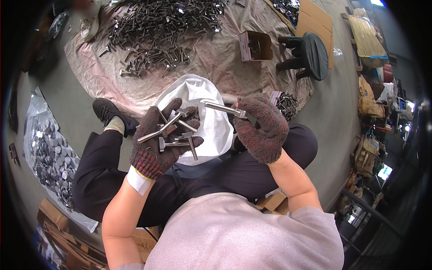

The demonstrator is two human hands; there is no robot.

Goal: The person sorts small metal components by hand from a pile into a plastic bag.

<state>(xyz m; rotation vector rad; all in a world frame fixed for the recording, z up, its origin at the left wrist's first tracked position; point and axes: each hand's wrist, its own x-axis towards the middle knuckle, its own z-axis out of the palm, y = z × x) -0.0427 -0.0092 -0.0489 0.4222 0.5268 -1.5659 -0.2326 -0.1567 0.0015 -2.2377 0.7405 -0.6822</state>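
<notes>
Gloved in dark knit, my left hand [149, 154] is palm up with its fingers partly curled, cradling several metal bolts [155, 135] that lie crosswise over one another. My right hand [265, 130], in a matching glove, pinches a single threaded bolt [219, 108] near its head, the shank pointing left. Between my legs stands an open white woven sack [217, 140], directly behind and below both hands. What is inside the sack is mostly hidden by my left hand and the bolts.
A large heap of bolts [157, 33] covers a stained cloth [220, 58] ahead. An open small carton [245, 47] and a dark stool [315, 55] stand at right, with another bolt pile [286, 105] nearer. Flat metal discs [51, 157] lie on plastic sheeting at left.
</notes>
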